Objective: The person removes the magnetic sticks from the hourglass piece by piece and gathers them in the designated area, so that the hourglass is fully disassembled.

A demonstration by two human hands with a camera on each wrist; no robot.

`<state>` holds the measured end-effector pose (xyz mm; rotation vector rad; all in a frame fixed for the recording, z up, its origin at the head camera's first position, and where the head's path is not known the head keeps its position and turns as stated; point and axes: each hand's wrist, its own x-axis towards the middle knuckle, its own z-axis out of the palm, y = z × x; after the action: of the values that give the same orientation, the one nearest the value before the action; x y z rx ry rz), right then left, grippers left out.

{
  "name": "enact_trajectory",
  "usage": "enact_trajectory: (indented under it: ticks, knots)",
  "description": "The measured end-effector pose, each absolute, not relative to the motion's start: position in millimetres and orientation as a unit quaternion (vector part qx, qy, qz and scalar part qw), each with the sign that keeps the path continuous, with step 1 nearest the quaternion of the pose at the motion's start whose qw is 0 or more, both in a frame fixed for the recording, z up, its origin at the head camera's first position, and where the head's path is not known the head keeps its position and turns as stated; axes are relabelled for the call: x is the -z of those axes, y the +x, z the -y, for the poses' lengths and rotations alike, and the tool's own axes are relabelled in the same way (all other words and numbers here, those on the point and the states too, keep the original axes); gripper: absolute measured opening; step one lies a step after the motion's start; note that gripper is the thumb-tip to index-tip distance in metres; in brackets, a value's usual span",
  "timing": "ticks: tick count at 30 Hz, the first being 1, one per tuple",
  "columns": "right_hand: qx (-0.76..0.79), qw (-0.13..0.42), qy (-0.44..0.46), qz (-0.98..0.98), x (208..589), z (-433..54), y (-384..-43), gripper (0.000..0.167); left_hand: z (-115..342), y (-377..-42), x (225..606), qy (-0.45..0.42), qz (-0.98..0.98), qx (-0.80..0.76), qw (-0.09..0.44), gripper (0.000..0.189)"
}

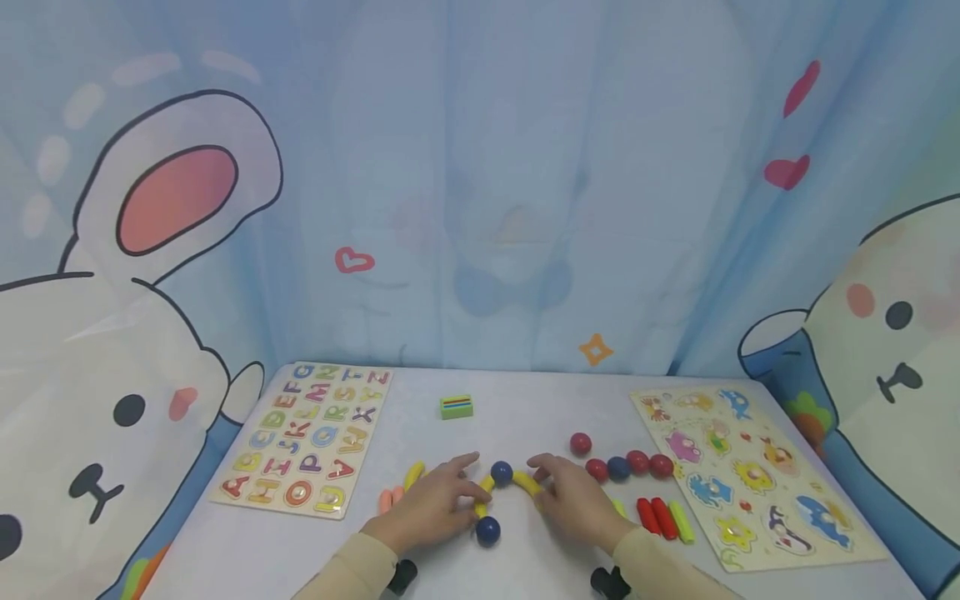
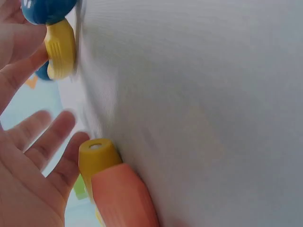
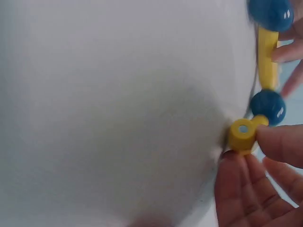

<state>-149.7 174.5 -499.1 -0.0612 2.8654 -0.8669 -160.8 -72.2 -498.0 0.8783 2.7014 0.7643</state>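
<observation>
Two blue balls, an upper one and a lower one, are linked by a yellow stick on the white table. A second, curved yellow stick joins the upper ball on its right; its free end shows a small silvery disc. My left hand pinches the first yellow stick between thumb and a finger, its other fingers spread. Thumb and fingertips of my right hand pinch the curved stick near its free end. Close by my left hand lie another yellow stick and orange sticks.
An alphabet puzzle board lies at the left, an animal puzzle board at the right. A small green box sits farther back. Beyond my right hand are a red ball, a row of balls and red sticks.
</observation>
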Motion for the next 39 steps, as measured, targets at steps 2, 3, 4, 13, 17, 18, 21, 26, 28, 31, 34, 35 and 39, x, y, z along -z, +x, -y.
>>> enact_trajectory:
  ticks: [2, 3, 4, 13, 17, 18, 21, 26, 28, 31, 34, 35, 39]
  knots:
    - [0.301, 0.073, -0.022, -0.951, 498, -174, -152, 0.050, 71, -162, 499, 0.304, -0.915, -0.248, 0.097, 0.026]
    - [0.307, 0.073, -0.022, -0.949, 497, -174, -152, 0.050, 70, -163, 499, 0.308, -0.914, -0.245, 0.098, 0.026]
    - [0.311, 0.073, -0.022, -0.947, 496, -174, -152, 0.051, 70, -163, 500, 0.312, -0.913, -0.243, 0.100, 0.026]
    - [0.402, 0.138, -0.130, -0.896, 490, -165, -127, 0.043, 73, -163, 499, 0.315, -0.908, -0.254, 0.111, 0.026]
    - [0.439, 0.203, -0.148, -0.863, 499, -154, -118, 0.043, 72, -164, 502, 0.317, -0.906, -0.262, 0.104, 0.028]
    - [0.442, 0.205, -0.149, -0.860, 502, -153, -117, 0.043, 72, -164, 503, 0.320, -0.905, -0.264, 0.101, 0.028]
    - [0.441, 0.197, -0.156, -0.862, 508, -150, -116, 0.040, 71, -164, 506, 0.324, -0.903, -0.266, 0.093, 0.029]
    - [0.438, 0.188, -0.153, -0.866, 510, -149, -118, 0.036, 70, -163, 505, 0.326, -0.903, -0.266, 0.086, 0.029]
    - [0.438, 0.192, -0.149, -0.866, 510, -149, -118, 0.035, 70, -163, 504, 0.326, -0.902, -0.269, 0.087, 0.029]
    - [0.442, 0.202, -0.146, -0.862, 509, -150, -118, 0.034, 70, -163, 504, 0.321, -0.901, -0.275, 0.095, 0.029]
    - [0.453, 0.214, -0.148, -0.853, 508, -152, -117, 0.033, 70, -162, 504, 0.314, -0.901, -0.281, 0.105, 0.029]
    - [0.458, 0.218, -0.150, -0.849, 508, -153, -117, 0.032, 70, -163, 504, 0.311, -0.901, -0.283, 0.109, 0.029]
    - [0.476, 0.238, -0.156, -0.832, 506, -155, -117, 0.030, 70, -163, 504, 0.307, -0.899, -0.289, 0.117, 0.028]
